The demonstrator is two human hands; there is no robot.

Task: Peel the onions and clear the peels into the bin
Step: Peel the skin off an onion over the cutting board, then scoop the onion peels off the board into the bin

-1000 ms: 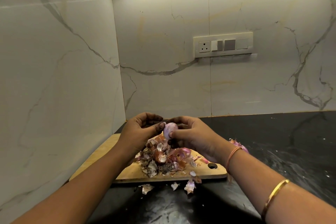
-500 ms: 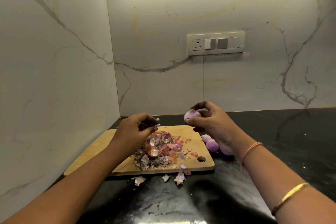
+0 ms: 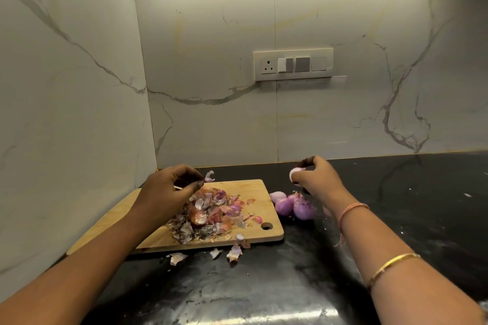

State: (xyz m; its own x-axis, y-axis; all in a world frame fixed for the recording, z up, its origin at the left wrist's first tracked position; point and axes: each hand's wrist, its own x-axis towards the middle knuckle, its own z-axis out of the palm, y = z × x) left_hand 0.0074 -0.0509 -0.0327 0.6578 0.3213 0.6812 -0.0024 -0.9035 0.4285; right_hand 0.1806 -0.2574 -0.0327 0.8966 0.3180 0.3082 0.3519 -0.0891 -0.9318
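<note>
Currently a peeled onion [image 3: 295, 173] is pinched by the right hand [image 3: 317, 179], directly above the cluster of peeled onions [image 3: 293, 206] lying right of the cutting board [image 3: 253, 187]. A peel scrap [image 3: 209, 176] is pinched by the left hand [image 3: 169, 187] over the peel heap [image 3: 211, 214].

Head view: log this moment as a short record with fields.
left hand: fingers curled over the peel pile, a peel scrap at its tips; grip unclear
right hand: holds a pale onion above the counter
board: carries the peel pile
other onions: on the counter, right of the board
stray peels: counter, in front of the board
bin: not in view
</note>
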